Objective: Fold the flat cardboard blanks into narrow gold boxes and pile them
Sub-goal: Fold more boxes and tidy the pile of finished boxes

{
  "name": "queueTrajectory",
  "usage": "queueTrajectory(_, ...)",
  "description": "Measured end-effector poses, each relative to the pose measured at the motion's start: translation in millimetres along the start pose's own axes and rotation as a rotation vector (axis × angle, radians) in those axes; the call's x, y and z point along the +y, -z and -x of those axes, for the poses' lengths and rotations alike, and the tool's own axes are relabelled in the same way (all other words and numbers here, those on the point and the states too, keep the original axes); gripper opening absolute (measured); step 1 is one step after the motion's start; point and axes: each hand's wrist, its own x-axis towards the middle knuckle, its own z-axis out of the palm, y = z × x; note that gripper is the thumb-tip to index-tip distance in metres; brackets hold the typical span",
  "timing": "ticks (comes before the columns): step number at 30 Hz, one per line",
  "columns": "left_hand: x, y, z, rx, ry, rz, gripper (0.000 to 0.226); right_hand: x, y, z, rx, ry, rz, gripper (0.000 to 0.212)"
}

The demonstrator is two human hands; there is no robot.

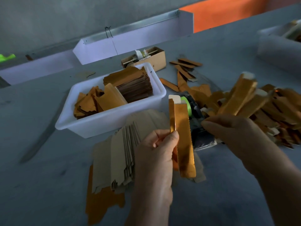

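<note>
Partly hidden behind the left hand (156, 152), the pinched gold box (184, 136) stands upright; the right hand (236, 132), blurred, hangs slack, holding nothing.

Left hand (157, 149) pinches half-folded gold box (184, 137) (upright, top flap open); right hand (231, 132) just beside, holding nothing.

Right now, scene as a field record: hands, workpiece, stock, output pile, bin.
left hand: left hand pinches the gold box, grip near the middle of its long edge
right hand: right hand beside the box, fingers straight, holding nothing
workpiece: narrow, part folded, upright, pale top flap open
stock: flat blanks fanned on the table, pale side up, under the left hand
output pile: folded boxes heaped at right
bin: white tub holds more gold blanks
tape dispenser: tape dispenser behind the box
</note>
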Motion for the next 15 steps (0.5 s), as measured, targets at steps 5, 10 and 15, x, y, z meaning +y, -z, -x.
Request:
queueTrajectory(5, 1.8, -7.5, -4.3, -0.036, 0.013, -0.009, 0.014, -2.2, -5.0, -5.2, -0.04, 0.017, 0.042, 0.005)
queueTrajectory(10, 0.6, -11.3, -8.7, -0.071, 0.036, -0.021, 0.012, -4.8, -8.9, -9.1, -0.027, -0.012, 0.094, 0.009)
queueTrajectory(15, -2.6, -10.6, -11.9, -0.08, 0.1, 0.013, 0.012, -8.5, -13.8, -8.1, 0.065, 0.045, 0.06, 0.01)
